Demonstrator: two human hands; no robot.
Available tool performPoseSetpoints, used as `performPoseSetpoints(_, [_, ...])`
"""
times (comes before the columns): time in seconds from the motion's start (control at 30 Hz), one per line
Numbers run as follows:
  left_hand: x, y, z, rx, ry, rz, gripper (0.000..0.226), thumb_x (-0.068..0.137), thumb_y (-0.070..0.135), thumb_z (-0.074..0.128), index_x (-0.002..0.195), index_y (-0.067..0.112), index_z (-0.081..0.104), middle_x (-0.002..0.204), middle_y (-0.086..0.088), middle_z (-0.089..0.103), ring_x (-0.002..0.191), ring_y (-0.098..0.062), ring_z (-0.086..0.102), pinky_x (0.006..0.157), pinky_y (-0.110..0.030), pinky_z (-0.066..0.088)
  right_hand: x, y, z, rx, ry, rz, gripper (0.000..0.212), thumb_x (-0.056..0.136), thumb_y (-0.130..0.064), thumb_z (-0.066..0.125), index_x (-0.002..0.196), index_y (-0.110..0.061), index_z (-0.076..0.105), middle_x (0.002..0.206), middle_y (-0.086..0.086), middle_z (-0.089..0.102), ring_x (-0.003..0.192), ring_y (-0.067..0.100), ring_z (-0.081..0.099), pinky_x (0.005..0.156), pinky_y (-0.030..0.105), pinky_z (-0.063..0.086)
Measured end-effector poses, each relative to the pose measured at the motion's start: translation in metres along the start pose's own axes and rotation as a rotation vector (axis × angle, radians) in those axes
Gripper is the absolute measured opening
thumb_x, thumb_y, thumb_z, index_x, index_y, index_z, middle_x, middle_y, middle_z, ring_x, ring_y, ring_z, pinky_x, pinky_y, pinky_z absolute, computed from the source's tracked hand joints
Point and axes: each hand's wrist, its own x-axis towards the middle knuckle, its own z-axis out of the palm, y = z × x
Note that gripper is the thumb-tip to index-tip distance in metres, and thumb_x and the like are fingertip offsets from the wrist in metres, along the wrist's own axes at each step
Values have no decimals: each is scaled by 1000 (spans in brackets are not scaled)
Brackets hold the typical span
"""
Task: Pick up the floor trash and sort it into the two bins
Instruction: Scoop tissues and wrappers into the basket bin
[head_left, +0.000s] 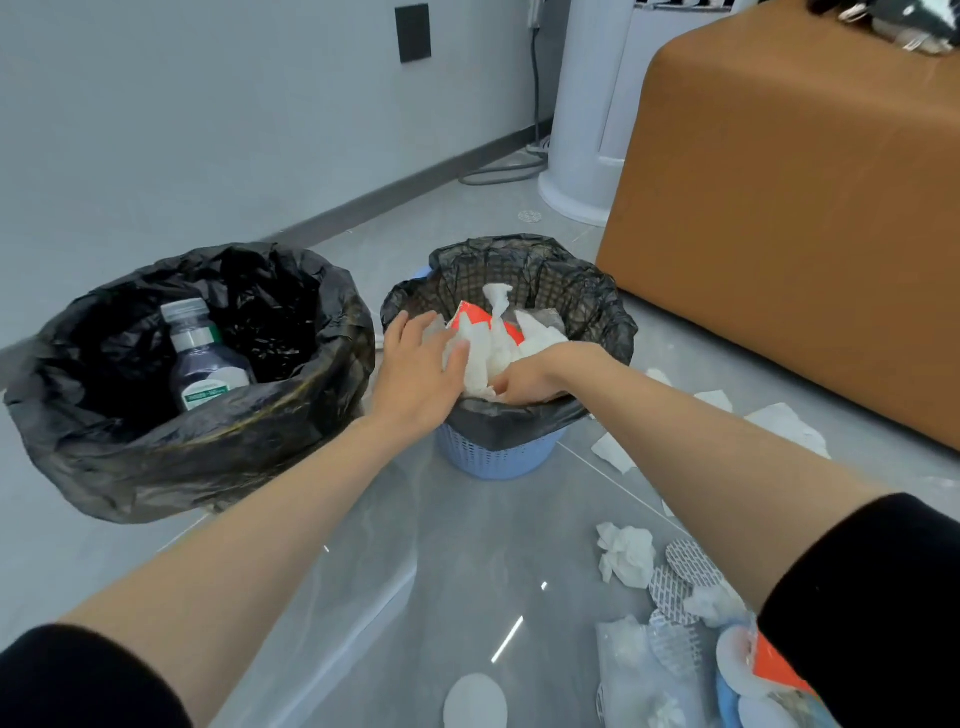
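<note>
Two bins with black liners stand on the grey floor. The left bin (322, 332) holds a plastic bottle (205, 364). The blue basket bin (498, 457) on the right holds white tissues (493, 353) and a red-and-white wrapper (470, 314). My left hand (421, 364) lies flat on the tissues with straight fingers, pressing on them. My right hand (530, 382) reaches over the near rim into the same bin; its fingers curl down into the tissue pile. Loose trash lies at the lower right: a crumpled tissue (626, 553), foil lids (685, 566), plastic wrap (631, 660).
A brown upholstered block (800, 208) stands right of the basket bin, with paper scraps (784, 426) along its base. A white cylinder appliance (587, 130) and its cable sit by the wall behind. A white round lid (475, 701) lies on the floor near me.
</note>
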Motion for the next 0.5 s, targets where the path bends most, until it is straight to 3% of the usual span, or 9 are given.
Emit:
performPoseSetpoints(0.1, [-5,-8,0,-161,65,-15,52,100,36,21,132,12,53,146,-7,41,142,-19,20,119,-30,8,-4,-4,3,-31,-32,-7,46,101,-36,30,146,-28,31,149,3,34,124,27,41,98,37,34])
performPoseSetpoints(0.2, [-12,-9,-3,-143,55,-2,42,102,21,27,134,8,50,146,-5,40,141,-20,22,119,-32,12,-6,-6,9,2,89,44,54,100,-34,34,150,-22,17,153,6,27,133,29,34,106,36,30])
performPoseSetpoints(0.27, [-13,-8,-2,-124,50,1,40,100,13,29,135,8,49,147,-5,38,142,-20,21,119,-31,12,0,-6,14,108,169,109,56,98,-35,41,148,-20,21,148,5,34,133,28,36,108,35,32])
performPoseSetpoints(0.37, [-11,-7,-1,-113,58,-9,40,99,10,30,135,9,49,147,-4,38,142,-20,20,117,-29,10,11,-10,20,103,98,136,50,98,-36,39,144,-16,33,146,5,38,134,27,35,110,35,29])
performPoseSetpoints(0.5, [-13,-5,-2,-108,51,-13,40,101,13,29,136,11,48,148,-2,37,143,-18,16,116,-26,8,15,-17,19,131,121,200,50,101,-35,37,145,-14,29,145,6,38,133,25,36,104,31,32])
